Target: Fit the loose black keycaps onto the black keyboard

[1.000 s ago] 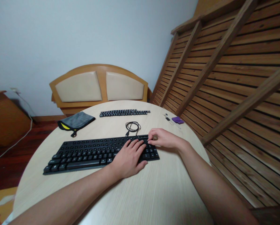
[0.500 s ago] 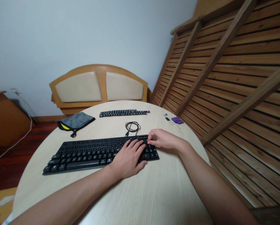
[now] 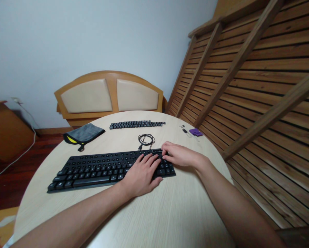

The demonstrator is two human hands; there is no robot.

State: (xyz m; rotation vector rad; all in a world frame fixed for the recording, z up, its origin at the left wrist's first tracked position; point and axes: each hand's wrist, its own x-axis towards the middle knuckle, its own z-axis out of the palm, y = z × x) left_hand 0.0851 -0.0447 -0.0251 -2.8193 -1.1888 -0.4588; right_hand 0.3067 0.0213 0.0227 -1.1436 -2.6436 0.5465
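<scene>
Left hand (image 3: 142, 174): lying palm down across the right part of the black keyboard (image 3: 92, 170). Its fingers are spreading slightly apart and resting on the keys, gripping nothing. Thumb is pointing right, out by the near edge.

Right hand (image 3: 180, 154): coming in from the right over the keyboard's far right corner, just beside the indicator strip (image 3: 156, 151). Those fingers are curling, with index and thumb tips close together at the keys. I can't tell whether they're pinching a key or just touching; my own hand is hiding the spot.

Keyboard is lying flat on the round pale counter (image 3: 185, 206), left end sitting nearer me than the right. Space bar is facing me. Far rows are showing as small squares, too small for reading.

Just behind it, a black cable (image 3: 145, 144) is lying coiled, plug end near the keyboard. Farther back, loose keycaps (image 3: 137, 124) are standing in tight rows. Far left, a grey cloth piece (image 3: 85, 132) with a yellow inside is lying near the rim. Far right, a purple cloth (image 3: 195, 132) is sitting beside some small thin items (image 3: 185, 131) that I'm not making out.
</scene>
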